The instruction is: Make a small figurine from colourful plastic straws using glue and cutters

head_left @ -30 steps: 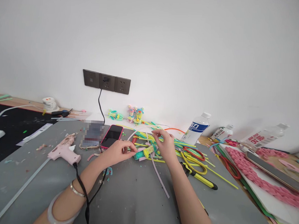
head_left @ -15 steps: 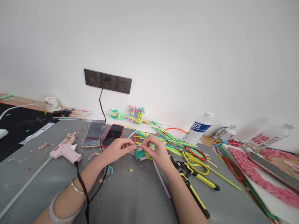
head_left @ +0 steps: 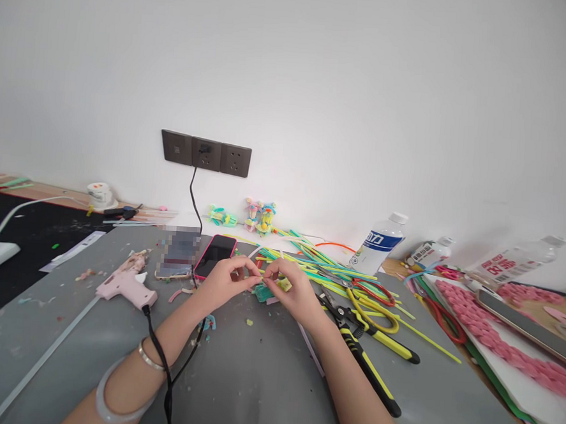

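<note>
My left hand (head_left: 228,284) and my right hand (head_left: 295,291) meet over the middle of the mat, thumb and index finger of each pinched together. Their fingertips almost touch; what they pinch is too small to make out. Right below the fingertips lies a teal fuzzy piece (head_left: 262,292), partly covered by my right hand, with a yellowish piece (head_left: 285,284) beside it. A pale lilac strip (head_left: 311,350) runs out from under my right wrist toward me. Behind the hands spreads a pile of green and yellow pipe cleaners (head_left: 309,252).
Left stands a pink glue gun (head_left: 127,285) with a black cord crossing under my left forearm. Two phones, one a pink-edged phone (head_left: 216,256), lie behind. To the right are yellow-black pliers (head_left: 365,358), red-handled scissors (head_left: 376,292) and a water bottle (head_left: 379,243). Small fuzzy figures (head_left: 259,217) stand by the wall.
My fingertips have come closer together, and my right hand has shifted slightly. The whole view has moved a little; the things on the mat lie as before.
</note>
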The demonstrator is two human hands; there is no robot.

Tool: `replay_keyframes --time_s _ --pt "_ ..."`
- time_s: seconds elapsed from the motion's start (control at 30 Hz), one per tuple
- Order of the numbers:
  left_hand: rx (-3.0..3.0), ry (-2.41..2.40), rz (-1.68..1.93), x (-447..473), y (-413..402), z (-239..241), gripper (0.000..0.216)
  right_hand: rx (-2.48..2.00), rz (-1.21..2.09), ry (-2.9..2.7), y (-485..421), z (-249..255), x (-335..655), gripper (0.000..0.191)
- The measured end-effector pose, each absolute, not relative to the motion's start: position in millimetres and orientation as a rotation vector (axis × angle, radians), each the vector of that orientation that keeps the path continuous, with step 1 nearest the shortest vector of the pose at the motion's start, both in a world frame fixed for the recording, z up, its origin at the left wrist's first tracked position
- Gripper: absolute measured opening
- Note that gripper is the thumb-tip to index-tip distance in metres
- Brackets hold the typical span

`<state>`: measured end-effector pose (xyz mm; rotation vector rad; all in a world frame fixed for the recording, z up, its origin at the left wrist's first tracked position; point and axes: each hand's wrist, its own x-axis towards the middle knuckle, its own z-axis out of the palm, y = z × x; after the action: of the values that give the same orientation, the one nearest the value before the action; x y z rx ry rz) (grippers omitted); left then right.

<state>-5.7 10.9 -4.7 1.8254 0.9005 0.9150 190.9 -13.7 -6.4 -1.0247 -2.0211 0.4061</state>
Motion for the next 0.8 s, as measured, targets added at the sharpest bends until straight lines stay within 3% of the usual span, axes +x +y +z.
replay_keyframes --time_s 0.43,0.8 --pt "1.911 0.875 1.043 -4.2 11.0 -6.4 0.013 -1.043 0.307 -1.939 -16.0 -6.7 188.3 0.007" --pt "1.852 0.801 1.057 -0.5 9.0 -9.8 0.031 -1.125 0.173 -1.833 -14.8 -6.1 189.0 0.01"
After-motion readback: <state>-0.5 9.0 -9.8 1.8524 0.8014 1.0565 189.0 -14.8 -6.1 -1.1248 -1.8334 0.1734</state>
